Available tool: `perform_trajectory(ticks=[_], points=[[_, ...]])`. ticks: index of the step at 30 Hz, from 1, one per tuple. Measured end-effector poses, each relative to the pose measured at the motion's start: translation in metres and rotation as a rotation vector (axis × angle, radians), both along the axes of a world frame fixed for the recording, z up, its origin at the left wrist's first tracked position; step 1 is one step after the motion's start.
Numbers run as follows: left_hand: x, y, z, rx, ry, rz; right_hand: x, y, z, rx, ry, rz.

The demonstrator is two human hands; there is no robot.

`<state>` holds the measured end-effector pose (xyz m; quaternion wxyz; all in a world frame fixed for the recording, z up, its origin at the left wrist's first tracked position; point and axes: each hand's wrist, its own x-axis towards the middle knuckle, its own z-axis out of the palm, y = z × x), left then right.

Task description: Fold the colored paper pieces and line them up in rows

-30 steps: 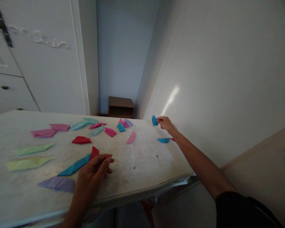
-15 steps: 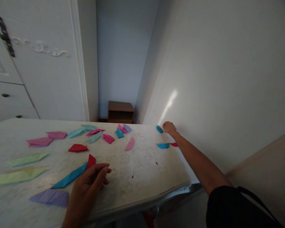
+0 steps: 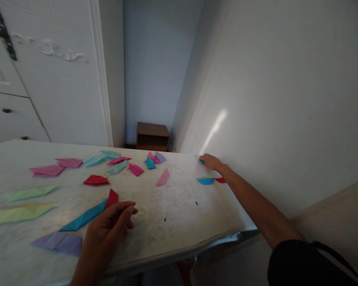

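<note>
At the far right edge of the table my right hand [image 3: 210, 162] is closed, its fingertips on a small blue folded-paper piece [image 3: 201, 161] that is mostly hidden by the hand. Below that hand lie a blue folded paper [image 3: 205, 181] and a red folded paper [image 3: 220, 180], end to end. My left hand [image 3: 113, 224] hovers low at the near side, fingers curled in with thumb against them and nothing visible in them. Just behind it are a long blue folded paper [image 3: 86, 215] and a red one [image 3: 111, 198]; a purple folded paper [image 3: 58, 242] lies left of the wrist.
Several folded papers lie across the white table [image 3: 179, 226], among them a red one [image 3: 96, 180], a pink one [image 3: 163, 177] and a yellow one [image 3: 24, 212]. A wall [image 3: 271, 99] borders the right side. A white cabinet [image 3: 65, 91] and brown shelf box [image 3: 152, 135] stand beyond.
My right hand has moved slightly left onto the small blue folded paper, which lay uncovered beside it before. My left hand keeps its pose; the view has shifted a little.
</note>
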<state>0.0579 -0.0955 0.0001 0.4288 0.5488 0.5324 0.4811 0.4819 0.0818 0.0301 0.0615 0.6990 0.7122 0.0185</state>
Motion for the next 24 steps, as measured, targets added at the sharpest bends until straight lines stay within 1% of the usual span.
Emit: perform_trajectory(ticks=[4, 8, 11, 13, 15, 17, 20, 22, 24], points=[[-0.001, 0.0, -0.001, -0.026, 0.004, -0.002, 0.002, -0.002, 0.005, 0.058, 0.051, -0.029], [0.001, -0.003, 0.002, -0.029, -0.011, 0.005, 0.002, -0.009, 0.021, 0.195, 0.147, -0.06], [0.004, -0.006, 0.005, -0.017, -0.038, 0.023, -0.009, -0.02, 0.036, 0.289, 0.252, -0.067], [0.005, -0.006, 0.006, -0.012, -0.055, 0.025, -0.025, -0.034, 0.039, 0.334, 0.328, -0.052], [0.006, -0.006, 0.008, -0.013, -0.069, 0.014, -0.048, -0.052, 0.035, 0.362, 0.4, -0.016], [0.006, -0.007, 0.008, -0.015, -0.086, 0.004, -0.075, -0.074, 0.023, 0.345, 0.485, 0.045], [0.007, -0.008, 0.009, -0.016, -0.121, -0.002, -0.111, -0.106, -0.002, 0.199, 0.752, 0.179], [0.009, -0.009, 0.008, -0.015, -0.152, 0.001, -0.129, -0.123, -0.015, 0.127, 0.815, 0.209], [0.01, -0.01, 0.007, -0.014, -0.186, 0.015, -0.139, -0.133, -0.024, 0.09, 0.804, 0.26]])
